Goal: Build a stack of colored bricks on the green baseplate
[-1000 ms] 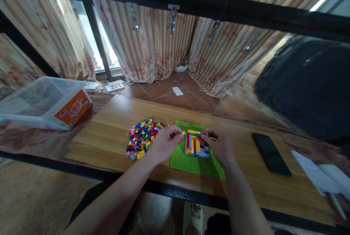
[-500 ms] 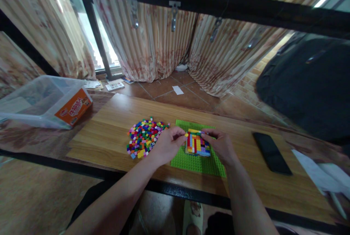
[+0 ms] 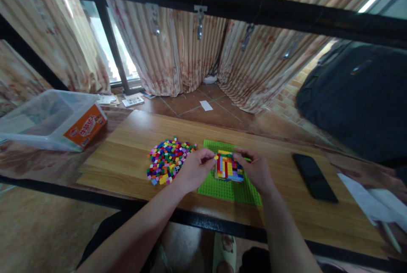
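Observation:
My left hand (image 3: 194, 169) is closed in a pinch on a small yellow toy brick (image 3: 216, 157). It holds the brick at the upper left corner of a flat build of many-coloured bricks (image 3: 228, 168). That build sits on a green studded baseplate (image 3: 219, 190). At the build's upper right corner is my right hand (image 3: 257, 170), its thumb and index finger slightly apart; I make out no brick between them. Part of the build's right side is hidden by this hand. Left of the baseplate lies a pile of loose coloured bricks (image 3: 168, 158), partly behind my left hand.
A clear plastic bin (image 3: 60, 116) with an orange label stands at the far left. On the right of the wooden board (image 3: 117, 154) lies a black phone (image 3: 314, 177), with white paper (image 3: 359, 196) beyond it. A dark metal bar (image 3: 222, 4) with hanging clips crosses above.
The thumb and index finger of my right hand have parted a little at the build's corner. My left hand stays almost still with the yellow brick. The view has shifted slightly.

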`<state>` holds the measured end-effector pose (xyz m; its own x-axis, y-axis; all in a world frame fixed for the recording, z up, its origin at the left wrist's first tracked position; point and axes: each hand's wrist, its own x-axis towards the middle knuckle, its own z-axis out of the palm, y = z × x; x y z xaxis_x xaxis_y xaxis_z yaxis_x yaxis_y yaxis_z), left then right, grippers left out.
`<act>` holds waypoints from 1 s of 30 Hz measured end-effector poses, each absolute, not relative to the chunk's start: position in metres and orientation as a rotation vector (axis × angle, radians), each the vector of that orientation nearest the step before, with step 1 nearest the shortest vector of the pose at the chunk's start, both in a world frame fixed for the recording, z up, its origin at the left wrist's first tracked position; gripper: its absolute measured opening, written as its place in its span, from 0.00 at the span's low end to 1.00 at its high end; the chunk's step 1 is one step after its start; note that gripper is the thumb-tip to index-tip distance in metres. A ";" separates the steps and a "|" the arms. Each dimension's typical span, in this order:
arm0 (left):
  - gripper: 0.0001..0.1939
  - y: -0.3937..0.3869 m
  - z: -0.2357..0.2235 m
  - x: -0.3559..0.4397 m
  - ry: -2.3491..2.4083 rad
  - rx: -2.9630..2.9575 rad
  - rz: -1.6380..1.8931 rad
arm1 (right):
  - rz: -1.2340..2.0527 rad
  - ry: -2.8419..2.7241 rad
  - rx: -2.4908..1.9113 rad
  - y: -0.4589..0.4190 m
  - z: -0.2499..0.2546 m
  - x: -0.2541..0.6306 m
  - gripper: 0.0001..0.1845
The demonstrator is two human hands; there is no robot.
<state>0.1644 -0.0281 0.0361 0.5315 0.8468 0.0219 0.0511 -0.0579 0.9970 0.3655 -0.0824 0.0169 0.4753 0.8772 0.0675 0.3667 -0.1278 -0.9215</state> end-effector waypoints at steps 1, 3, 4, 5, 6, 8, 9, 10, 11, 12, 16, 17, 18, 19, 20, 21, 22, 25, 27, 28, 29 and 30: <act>0.02 -0.028 0.036 0.165 0.811 1.505 0.784 | 0.557 -1.104 -1.709 -0.084 0.020 0.363 0.20; 0.03 -0.027 0.035 0.165 0.809 1.520 0.792 | 0.398 -1.188 -1.678 -0.087 0.028 0.354 0.17; 0.03 -0.027 0.035 0.165 0.808 1.532 0.797 | 0.353 -1.239 -1.657 -0.088 0.032 0.347 0.15; 0.03 -0.027 0.035 0.165 0.806 1.546 0.804 | 0.355 -1.283 -1.623 -0.089 0.036 0.340 0.14; 0.03 -0.027 0.035 0.165 0.805 1.562 0.812 | 0.372 -1.322 -1.586 -0.090 0.039 0.333 0.13; 0.04 -0.028 0.036 0.164 0.798 1.595 0.832 | 0.406 -1.392 -1.562 -0.092 0.042 0.319 0.12; 0.05 -0.028 0.037 0.164 0.796 1.613 0.843 | 0.417 -1.408 -1.565 -0.092 0.043 0.314 0.12; 0.06 -0.029 0.038 0.163 0.795 1.634 0.854 | 0.424 -1.414 -1.573 -0.091 0.043 0.310 0.12; 0.06 -0.029 0.039 0.163 0.798 1.658 0.863 | 0.428 -1.407 -1.583 -0.091 0.043 0.307 0.12; 0.07 -0.030 0.039 0.162 0.804 1.681 0.869 | 0.432 -1.394 -1.591 -0.090 0.043 0.305 0.11; 0.06 -0.032 0.042 0.162 0.834 1.715 0.888 | 0.475 -1.324 -1.584 -0.088 0.040 0.304 0.10; 0.06 -0.032 0.043 0.162 0.842 1.714 0.889 | 0.488 -1.315 -1.578 -0.088 0.040 0.303 0.10; 0.06 -0.033 0.043 0.162 0.852 1.713 0.891 | 0.496 -1.310 -1.574 -0.088 0.039 0.303 0.10; 0.06 -0.033 0.044 0.162 0.861 1.714 0.892 | 0.498 -1.310 -1.575 -0.088 0.039 0.302 0.10; 0.06 -0.033 0.044 0.162 0.869 1.715 0.892 | 0.492 -1.319 -1.579 -0.089 0.039 0.300 0.10; 0.06 -0.034 0.044 0.162 0.877 1.713 0.893 | 0.474 -1.334 -1.585 -0.089 0.040 0.299 0.11; 0.06 -0.034 0.044 0.162 0.885 1.708 0.896 | 0.444 -1.352 -1.593 -0.089 0.040 0.298 0.11; 0.06 -0.035 0.042 0.163 0.905 1.682 0.901 | 0.323 -1.407 -1.623 -0.090 0.039 0.294 0.12; 0.06 -0.035 0.042 0.164 0.930 1.665 0.903 | 0.242 -1.424 -1.640 -0.091 0.039 0.292 0.12; 0.06 -0.035 0.042 0.164 0.944 1.657 0.901 | 0.211 -1.430 -1.644 -0.091 0.039 0.291 0.12; 0.06 -0.035 0.042 0.165 0.956 1.651 0.896 | 0.186 -1.438 -1.645 -0.091 0.039 0.291 0.12; 0.06 -0.035 0.042 0.165 0.965 1.647 0.889 | 0.165 -1.445 -1.645 -0.091 0.039 0.292 0.12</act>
